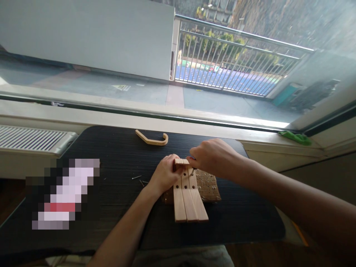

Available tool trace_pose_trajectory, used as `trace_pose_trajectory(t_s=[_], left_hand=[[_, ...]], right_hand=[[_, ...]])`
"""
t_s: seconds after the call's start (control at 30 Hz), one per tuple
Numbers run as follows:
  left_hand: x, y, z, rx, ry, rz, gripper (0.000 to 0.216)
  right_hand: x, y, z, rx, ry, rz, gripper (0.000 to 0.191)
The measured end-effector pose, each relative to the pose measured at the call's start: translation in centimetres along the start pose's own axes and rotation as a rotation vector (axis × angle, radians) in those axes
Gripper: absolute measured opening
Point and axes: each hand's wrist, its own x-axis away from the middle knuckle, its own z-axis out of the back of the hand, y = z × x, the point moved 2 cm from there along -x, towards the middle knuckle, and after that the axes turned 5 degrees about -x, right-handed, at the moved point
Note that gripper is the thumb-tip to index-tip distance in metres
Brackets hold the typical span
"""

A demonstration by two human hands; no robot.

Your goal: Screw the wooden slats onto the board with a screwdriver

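Observation:
A small light-wood slatted piece (191,205), made of three slats side by side with dark round holes, lies near the middle of the table. A short raised crosspiece stands at its far end. My left hand (166,172) is closed around the piece's far left side. At the far right, my right hand (208,155) is closed on a screwdriver (193,158); only a bit of blue and a thin dark shaft near a hole show, the rest being hidden by the fingers. Under the wood lies a brown cardboard pad (208,186). A few loose screws (136,177) lie left of my left hand.
On the black table (116,207), a curved wooden hook-shaped strip (151,141) lies at the back. A blurred-out pale object (66,193) is at the left. A radiator (36,140) stands behind left, and a green cloth (294,137) sits on the windowsill at right.

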Motion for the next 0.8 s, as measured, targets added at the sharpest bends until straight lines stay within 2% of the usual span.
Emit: trace_pose_trajectory(t_s=[0.23, 0.57, 0.8], left_hand=[[0.0, -0.2, 0.0, 0.018, -0.009, 0.002, 0.006], [0.0, 0.0, 0.1, 0.028, -0.022, 0.028, 0.005], [0.0, 0.1, 0.1, 0.012, -0.009, 0.017, 0.009]], right_hand=[[-0.7, 0.9, -0.6, -0.037, 0.019, -0.081, 0.042], [0.3, 1.0, -1.0, -0.084, 0.081, -0.085, 0.041], [2.0, 0.4, -1.4, -0.151, 0.164, -0.015, 0.02]])
